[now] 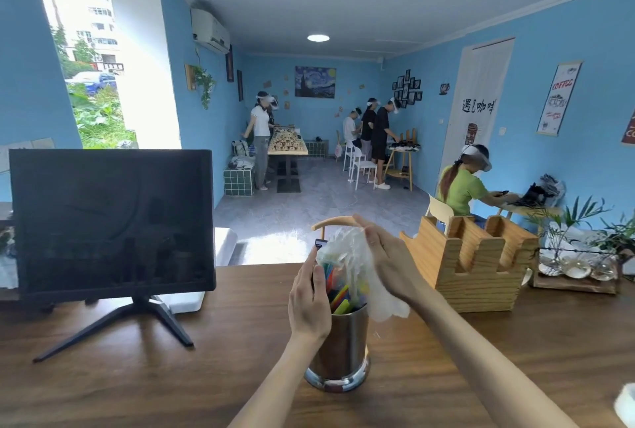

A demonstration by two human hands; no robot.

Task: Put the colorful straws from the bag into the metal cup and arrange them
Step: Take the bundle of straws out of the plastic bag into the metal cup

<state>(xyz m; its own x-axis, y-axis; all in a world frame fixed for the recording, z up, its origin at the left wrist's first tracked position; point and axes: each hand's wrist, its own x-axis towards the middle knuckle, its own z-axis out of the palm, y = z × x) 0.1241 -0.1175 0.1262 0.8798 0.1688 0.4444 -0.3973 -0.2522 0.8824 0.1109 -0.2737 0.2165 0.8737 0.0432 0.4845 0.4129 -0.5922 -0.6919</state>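
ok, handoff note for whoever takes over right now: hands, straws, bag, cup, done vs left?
Left hand: gripping the straws at the rim of the metal cup.
Right hand: holding the clear plastic bag, which is bunched over the straw tops.
Cup stands upright on the wooden counter, straws standing in it.
Done: straws are in the cup.
Left: pull the bag fully off, set it aside, arrange the straws.

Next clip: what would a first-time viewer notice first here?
Front and centre, the left hand and right hand hold a clear plastic bag of colorful straws over a metal cup. A dark monitor stands at left on the wooden counter.
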